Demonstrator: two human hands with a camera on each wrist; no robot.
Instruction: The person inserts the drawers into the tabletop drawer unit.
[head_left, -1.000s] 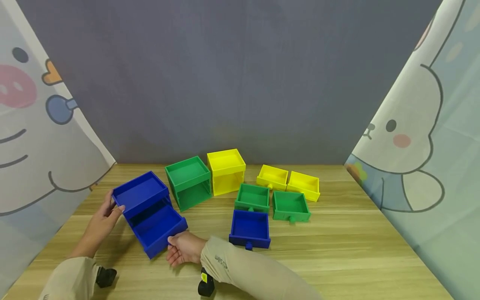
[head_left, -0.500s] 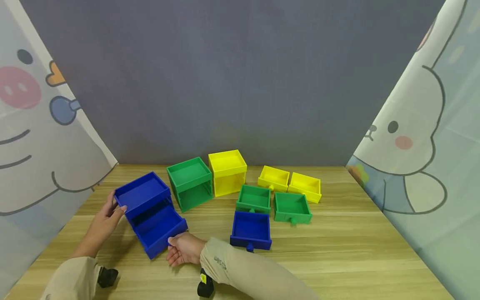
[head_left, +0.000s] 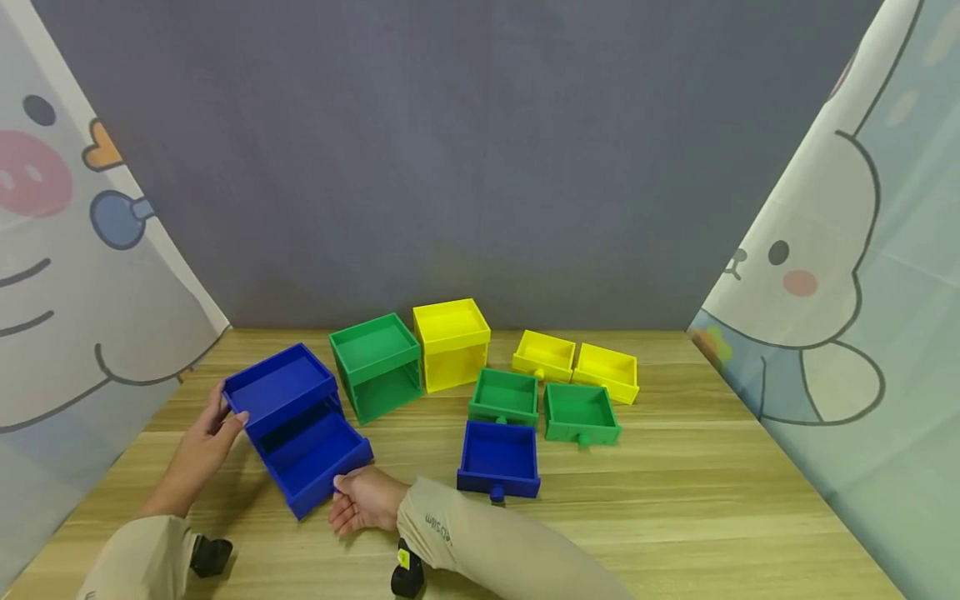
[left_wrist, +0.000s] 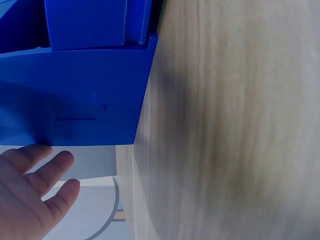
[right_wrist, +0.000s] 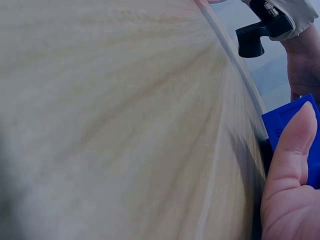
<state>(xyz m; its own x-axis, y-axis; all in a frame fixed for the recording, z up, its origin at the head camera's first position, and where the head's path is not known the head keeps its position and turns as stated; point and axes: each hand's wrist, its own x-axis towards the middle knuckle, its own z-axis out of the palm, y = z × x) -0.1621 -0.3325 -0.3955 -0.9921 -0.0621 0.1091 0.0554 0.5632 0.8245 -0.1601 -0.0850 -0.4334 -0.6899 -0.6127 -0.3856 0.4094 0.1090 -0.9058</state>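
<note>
At the left of the head view stands a blue cabinet (head_left: 281,385) with one blue drawer (head_left: 317,457) pulled out of its lower part; the opening above it is bare. My left hand (head_left: 206,442) holds the cabinet's left side, thumb over the front top edge. The left wrist view shows several fingers spread at the rear edge of the blue side panel (left_wrist: 75,95). With thumb and curled fingers, my right hand (head_left: 367,500) grips the drawer's front at its middle, covering the knob. In the right wrist view, the thumb (right_wrist: 295,145) overlaps the blue drawer front.
A green cabinet (head_left: 375,346) and a yellow cabinet (head_left: 452,325) stand behind, both without drawers. To the right lie a loose blue drawer (head_left: 498,483), green drawers (head_left: 577,429) and yellow drawers (head_left: 607,379). A grey backdrop (head_left: 480,167) closes the wooden table's far edge.
Both hands keep their hold on the blue cabinet and its drawer. The whole head view shifts slightly; nothing on the table visibly moves.
</note>
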